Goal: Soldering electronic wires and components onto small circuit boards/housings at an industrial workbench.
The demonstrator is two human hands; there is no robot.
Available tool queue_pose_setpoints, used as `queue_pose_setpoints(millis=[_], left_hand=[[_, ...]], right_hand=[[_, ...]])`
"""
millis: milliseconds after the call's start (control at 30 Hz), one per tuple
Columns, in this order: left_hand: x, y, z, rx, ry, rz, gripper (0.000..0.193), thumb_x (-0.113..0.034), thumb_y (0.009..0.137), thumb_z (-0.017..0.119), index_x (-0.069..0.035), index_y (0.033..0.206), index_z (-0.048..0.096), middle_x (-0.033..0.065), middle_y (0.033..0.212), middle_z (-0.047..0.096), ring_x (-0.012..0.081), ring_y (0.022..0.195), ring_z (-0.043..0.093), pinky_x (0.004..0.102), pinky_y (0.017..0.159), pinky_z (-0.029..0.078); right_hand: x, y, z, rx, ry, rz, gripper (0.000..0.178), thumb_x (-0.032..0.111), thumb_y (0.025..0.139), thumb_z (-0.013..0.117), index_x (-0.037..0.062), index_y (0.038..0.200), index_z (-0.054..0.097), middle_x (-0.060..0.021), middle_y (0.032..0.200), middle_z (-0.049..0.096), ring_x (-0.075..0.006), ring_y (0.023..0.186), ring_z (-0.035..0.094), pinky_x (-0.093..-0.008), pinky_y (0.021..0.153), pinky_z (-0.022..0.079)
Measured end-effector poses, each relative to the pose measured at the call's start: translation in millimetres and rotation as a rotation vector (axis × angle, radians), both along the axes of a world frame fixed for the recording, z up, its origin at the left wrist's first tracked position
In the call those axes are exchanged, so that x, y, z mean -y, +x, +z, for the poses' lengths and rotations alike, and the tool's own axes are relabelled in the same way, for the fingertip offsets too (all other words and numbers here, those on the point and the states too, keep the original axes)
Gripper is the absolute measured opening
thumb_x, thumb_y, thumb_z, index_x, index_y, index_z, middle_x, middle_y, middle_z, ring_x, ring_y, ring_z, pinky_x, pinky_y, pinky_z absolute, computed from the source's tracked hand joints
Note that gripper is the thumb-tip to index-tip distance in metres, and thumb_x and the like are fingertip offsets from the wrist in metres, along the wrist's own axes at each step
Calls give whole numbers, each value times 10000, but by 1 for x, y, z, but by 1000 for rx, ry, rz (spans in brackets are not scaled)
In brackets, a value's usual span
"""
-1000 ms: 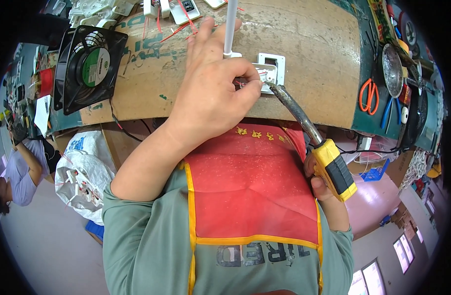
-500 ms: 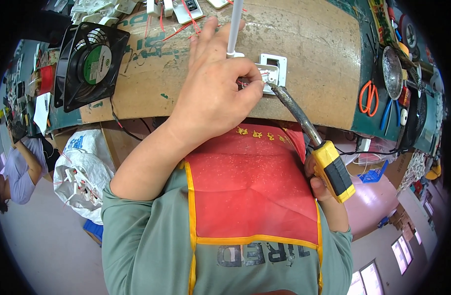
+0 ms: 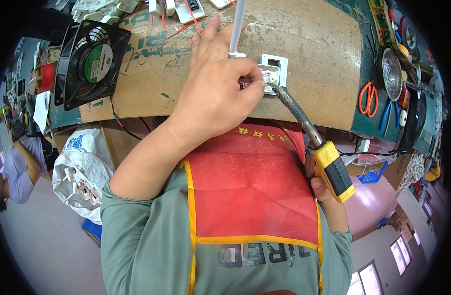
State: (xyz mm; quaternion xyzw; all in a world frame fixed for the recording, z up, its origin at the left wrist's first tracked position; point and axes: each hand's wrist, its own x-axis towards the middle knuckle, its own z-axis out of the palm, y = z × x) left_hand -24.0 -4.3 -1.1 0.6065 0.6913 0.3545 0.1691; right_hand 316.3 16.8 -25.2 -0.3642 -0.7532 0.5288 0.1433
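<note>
My left hand (image 3: 218, 93) reaches over the cardboard, its thumb and index finger pinched together on what looks like a thin wire, mostly hidden by the fingertips. They meet at the near edge of a small white plastic housing (image 3: 283, 73) with a rectangular opening, where bits of red wire show. From the other side comes a soldering iron (image 3: 304, 122) with a yellow and black handle. My right hand (image 3: 320, 179) is wrapped round that handle, partly hidden behind it. The dark tip of the iron is right beside my left fingertips. Just behind my left hand rises a white rod (image 3: 237, 29).
A black fan (image 3: 95, 64) stands on the left of the cardboard-covered bench (image 3: 324, 44). White housings with red wires (image 3: 190, 11) lie at the back. Orange-handled scissors (image 3: 368, 100), blue-handled pliers (image 3: 390, 117) and a metal dish (image 3: 391, 73) lie at the right. A white sack (image 3: 83, 172) hangs below left.
Very little differs. The view has shifted slightly; both hands and the iron keep the same place at the white housing.
</note>
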Motion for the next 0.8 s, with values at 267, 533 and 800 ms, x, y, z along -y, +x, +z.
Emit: queue_pose_setpoints(millis=[267,533,800], left_hand=[[-1,0,1,7,-5,4,70,-121,771,750,-66,804,721,235,1464,445,391,1399,368,433,1096,364],[-1,0,1,6,-2,0,79,-125,770,752,-61,805,721,236,1464,444,390,1398,368,427,1090,373],[0,0,1,16,-12,0,77,-126,773,752,-63,803,719,236,1460,447,387,1397,369,421,1075,391]], right_hand=[[0,10,-6,46,-32,6,418,431,733,789,78,864,607,-81,708,577,-312,604,568,-379,556,436],[-2,1,-2,-65,-34,-10,407,418,743,785,71,832,592,-78,688,558,-307,583,558,-374,533,421],[-1,2,2,-10,12,37,399,437,771,761,84,789,576,-63,668,547,-296,550,544,-372,497,396]])
